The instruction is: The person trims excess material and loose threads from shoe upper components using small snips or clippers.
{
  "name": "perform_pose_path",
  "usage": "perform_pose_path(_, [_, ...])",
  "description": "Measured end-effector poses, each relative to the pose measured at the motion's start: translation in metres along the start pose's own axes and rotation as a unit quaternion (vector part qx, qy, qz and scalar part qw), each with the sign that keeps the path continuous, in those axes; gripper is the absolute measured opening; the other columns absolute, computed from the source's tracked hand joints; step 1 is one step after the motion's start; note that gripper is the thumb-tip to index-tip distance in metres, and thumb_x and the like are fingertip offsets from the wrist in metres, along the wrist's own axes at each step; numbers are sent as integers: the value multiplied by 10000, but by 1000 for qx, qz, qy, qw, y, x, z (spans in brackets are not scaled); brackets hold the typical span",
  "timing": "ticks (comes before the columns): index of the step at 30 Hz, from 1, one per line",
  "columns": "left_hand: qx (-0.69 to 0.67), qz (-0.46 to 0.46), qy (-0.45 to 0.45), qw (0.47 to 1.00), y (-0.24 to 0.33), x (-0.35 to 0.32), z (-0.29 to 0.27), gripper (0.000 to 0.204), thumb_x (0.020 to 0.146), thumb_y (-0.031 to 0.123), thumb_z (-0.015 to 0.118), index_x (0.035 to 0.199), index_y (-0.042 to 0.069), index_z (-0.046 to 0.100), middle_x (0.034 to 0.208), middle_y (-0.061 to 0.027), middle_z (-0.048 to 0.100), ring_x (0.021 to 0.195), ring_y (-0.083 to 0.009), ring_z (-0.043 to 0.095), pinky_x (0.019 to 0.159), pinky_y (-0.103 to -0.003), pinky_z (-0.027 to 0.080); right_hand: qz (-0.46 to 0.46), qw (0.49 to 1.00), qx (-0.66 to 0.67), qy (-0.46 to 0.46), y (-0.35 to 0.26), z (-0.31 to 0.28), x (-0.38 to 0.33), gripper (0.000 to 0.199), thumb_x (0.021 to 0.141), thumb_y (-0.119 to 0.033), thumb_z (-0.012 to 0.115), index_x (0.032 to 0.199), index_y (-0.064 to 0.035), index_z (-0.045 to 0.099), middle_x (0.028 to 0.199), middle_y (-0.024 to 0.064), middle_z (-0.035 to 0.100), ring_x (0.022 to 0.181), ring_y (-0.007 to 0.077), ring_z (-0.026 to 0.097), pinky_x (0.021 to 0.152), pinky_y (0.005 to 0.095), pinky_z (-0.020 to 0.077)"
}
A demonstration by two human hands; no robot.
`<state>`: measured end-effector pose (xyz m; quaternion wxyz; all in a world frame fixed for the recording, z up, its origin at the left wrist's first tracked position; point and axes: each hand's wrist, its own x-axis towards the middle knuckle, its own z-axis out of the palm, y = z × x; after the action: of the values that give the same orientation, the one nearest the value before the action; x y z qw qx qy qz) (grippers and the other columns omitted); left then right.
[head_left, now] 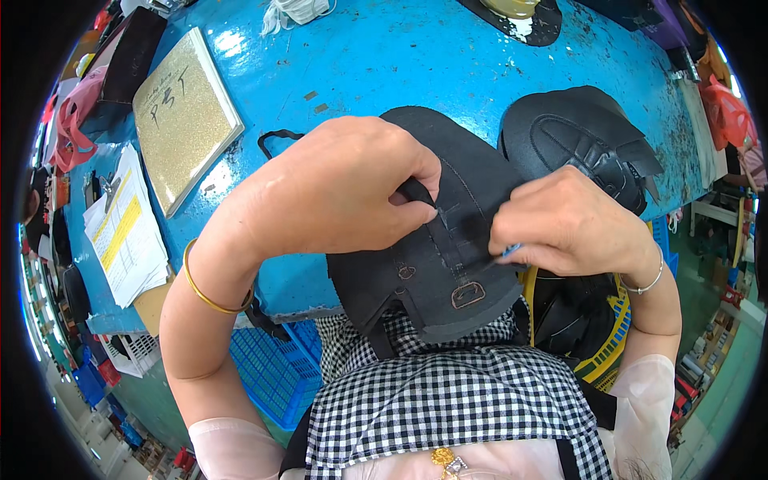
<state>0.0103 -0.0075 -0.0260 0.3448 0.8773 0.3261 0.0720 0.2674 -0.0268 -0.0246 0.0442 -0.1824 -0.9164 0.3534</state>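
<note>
A black stitched bag piece [472, 208] lies across my lap and the table's front edge, its inner side up with rows of stitching showing. My left hand [344, 188] is closed in a pinch on a black strap [416, 192] sewn to the piece, lifting part of it. At the right edge of the piece my right hand [572, 224] is closed. A bit of blue [510, 250] shows between its fingers; the rest of what it holds is hidden. More black bag pieces [576, 136] are stacked on the table to the right.
The blue table [376, 60] holds a gold notebook [184, 120], papers on a clipboard [128, 228] and a white cloth [296, 12]. Below stand a blue basket [272, 368] and a yellow basket [612, 336] with black pieces. A red plastic bag [728, 116] hangs far right.
</note>
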Motion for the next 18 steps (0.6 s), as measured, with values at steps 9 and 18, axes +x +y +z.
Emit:
perform_pose_path(9, [-27,-11,-43,999,0,2,-8,131,789,115,684,872,29,631,689,-132,617,589,-273,600,537,-356,445,93,969,-208,96,-7,5,16,179,833,-220,657,916,-112,540,699,54,584,650,266,623,528,373,457])
perform_pose_path(18, [-60,53,14,997,-10,-2,1,104,811,74,648,861,24,571,686,-130,552,595,-258,544,548,-339,420,134,979,-100,112,-5,2,30,266,882,-331,645,885,-78,564,734,99,631,664,297,626,557,398,460])
